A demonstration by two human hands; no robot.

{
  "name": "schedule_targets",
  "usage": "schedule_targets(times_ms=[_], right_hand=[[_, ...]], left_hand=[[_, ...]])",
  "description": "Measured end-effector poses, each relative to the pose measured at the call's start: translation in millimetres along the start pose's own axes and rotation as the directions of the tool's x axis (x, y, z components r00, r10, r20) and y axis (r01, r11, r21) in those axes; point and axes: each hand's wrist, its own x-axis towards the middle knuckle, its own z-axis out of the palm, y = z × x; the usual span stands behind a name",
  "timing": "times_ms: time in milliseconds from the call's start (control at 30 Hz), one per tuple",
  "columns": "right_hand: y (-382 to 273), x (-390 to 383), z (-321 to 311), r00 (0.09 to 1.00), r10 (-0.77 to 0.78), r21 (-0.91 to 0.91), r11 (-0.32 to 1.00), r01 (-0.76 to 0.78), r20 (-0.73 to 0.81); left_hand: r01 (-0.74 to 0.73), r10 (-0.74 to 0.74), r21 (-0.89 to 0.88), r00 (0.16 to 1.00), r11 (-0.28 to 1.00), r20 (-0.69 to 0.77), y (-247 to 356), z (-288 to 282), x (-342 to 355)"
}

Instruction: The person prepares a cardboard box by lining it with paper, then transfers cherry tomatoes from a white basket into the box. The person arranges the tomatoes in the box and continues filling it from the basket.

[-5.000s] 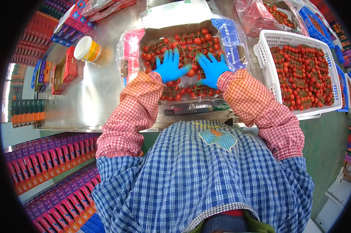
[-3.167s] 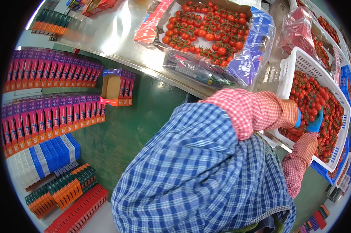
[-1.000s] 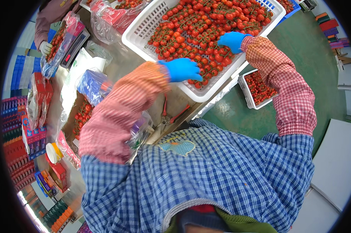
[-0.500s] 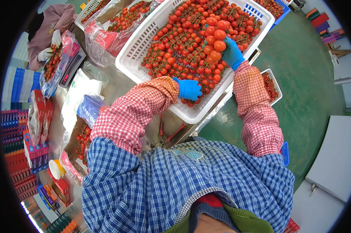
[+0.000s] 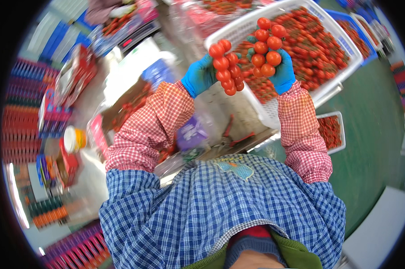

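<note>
My left hand (image 5: pixel 199 75), in a blue glove, is closed on a truss of red cherry tomatoes (image 5: pixel 228 71). In my right hand (image 5: pixel 283 75), gloved alike, is a second truss of cherry tomatoes (image 5: pixel 266 49). Both trusses hang side by side above the near left part of a white perforated crate (image 5: pixel 268 114), which is heaped with more tomatoes on the vine (image 5: pixel 319 58). The fingertips of both hands are partly hidden behind the fruit.
Red-handled pruning shears (image 5: pixel 231 136) lie at the table's near edge. Left of them sit a purple package (image 5: pixel 192 132) and an open carton of tomatoes (image 5: pixel 115 114). A scale (image 5: pixel 139 36) stands by a co-worker's gloved hand (image 5: pixel 123 10). A smaller tomato crate (image 5: pixel 343 134) rests at right.
My left hand has risen out of the crate with a tomato truss. My right hand still holds its truss, now nearer the left one. The view has swung left.
</note>
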Motion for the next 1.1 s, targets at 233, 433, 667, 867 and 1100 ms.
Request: schedule_targets(times_ms=[233, 433, 667, 867, 1100], right_hand=[[243.8, 33.3, 209.8, 0.932, 0.359, -0.326, 0.887, -0.326, 0.044], [349.3, 43.6, 274.4, 0.795, 0.568, -0.917, 0.397, -0.038, 0.213], [329.3, -4.0, 248.8, 0.537, 0.721, -0.647, -0.163, 0.745, 0.438], [246.0, -39.5, 229.8, 0.510, 0.262, -0.536, 0.035, 0.844, 0.819], [-61.6, -68.0, 78.4, 0.970, -0.158, -0.827, -0.509, -0.241, -0.185]], left_hand=[[-0.506, 0.407, -0.002, 0.696, 0.863, -0.592, 108.7, -43.9, -301.6], [0.233, 0.634, 0.856, 0.589, 0.461, -0.501, 138.7, -64.9, -460.1], [0.413, 0.252, 0.773, 0.910, -0.482, -0.330, 70.1, -35.6, -475.3], [0.486, 0.395, 0.757, 0.860, -0.436, -0.324, 80.0, 9.0, -486.9], [0.302, 0.495, 0.950, 0.839, -0.083, -0.224, 110.4, 32.3, -382.0]])
